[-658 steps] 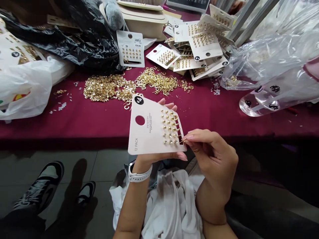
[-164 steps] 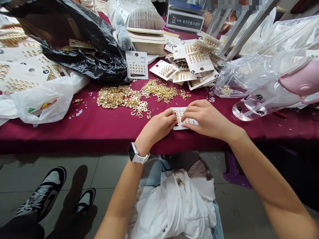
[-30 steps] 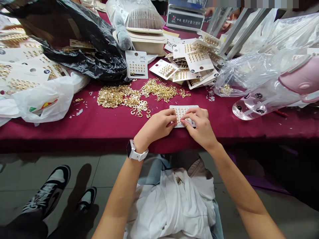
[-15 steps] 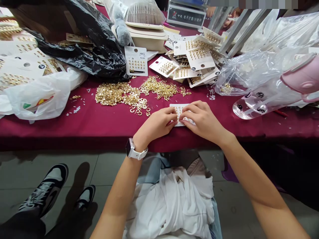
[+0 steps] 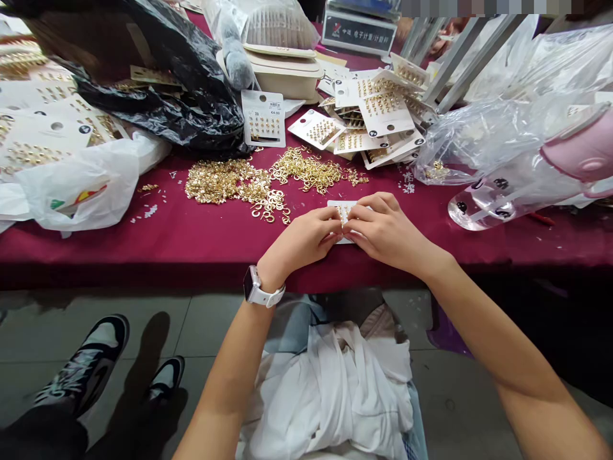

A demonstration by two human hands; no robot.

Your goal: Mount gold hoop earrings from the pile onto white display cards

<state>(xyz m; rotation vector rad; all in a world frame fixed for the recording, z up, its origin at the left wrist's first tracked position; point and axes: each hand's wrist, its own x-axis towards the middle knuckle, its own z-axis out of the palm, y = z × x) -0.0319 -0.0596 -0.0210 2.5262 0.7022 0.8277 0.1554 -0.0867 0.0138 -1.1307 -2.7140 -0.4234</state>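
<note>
A small white earring card (image 5: 345, 205) with rows of tiny gold pieces lies near the front edge of the table. My left hand (image 5: 311, 239), a white-strapped watch on its wrist, is closed at the card's left part. From the other side my right hand (image 5: 385, 231) covers the card's right half with bent fingers. The fingertips of both hands nearly meet over the card's middle; any tiny piece pinched there is hidden. Just beyond the left hand lie a heap of small gold pieces (image 5: 218, 181) and a pile of gold hoops (image 5: 306, 169).
Filled earring cards (image 5: 385, 112) are stacked behind the hands. A black plastic bag (image 5: 191, 108) and a white bag (image 5: 96, 191) stand left. A clear bottle with a pink lid (image 5: 579, 150) lies right. Another person's shoes (image 5: 98, 358) show on the floor at left.
My right hand has shifted slightly left, closer to the left fingertips, and covers more of the card. The view has moved a little; the piles look the same.
</note>
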